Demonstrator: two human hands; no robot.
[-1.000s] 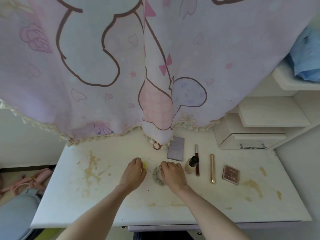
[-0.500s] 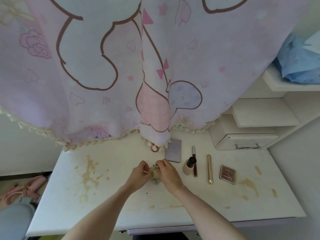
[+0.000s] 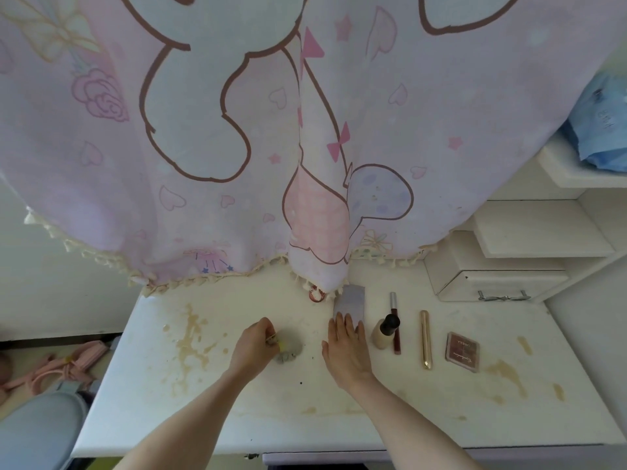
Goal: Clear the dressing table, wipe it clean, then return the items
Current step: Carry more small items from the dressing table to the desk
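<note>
On the stained white dressing table (image 3: pixel 373 425), my left hand (image 3: pixel 254 347) grips a grey hair scrunchie (image 3: pixel 290 349) together with a small yellow clip. My right hand (image 3: pixel 346 347) lies flat with straight fingers, its tips touching the near end of a grey-lilac flat case (image 3: pixel 351 301). To the right stand a foundation bottle with a black cap (image 3: pixel 385 330), a dark red lip tube (image 3: pixel 395 322), a gold tube (image 3: pixel 425 339) and a pink-brown palette (image 3: pixel 463 351).
A pink cartoon-print cloth (image 3: pixel 305 130) hangs over the table's back. A small red ring (image 3: pixel 315 295) peeks from under its fringe. White stepped drawers (image 3: pixel 502 283) stand back right, with a blue bag (image 3: pixel 600 130) on top. Brown stains mark both table sides.
The hands have parted. My left hand carried the scrunchie and clip slightly left; my right hand let go and moved right and forward to the flat case.
</note>
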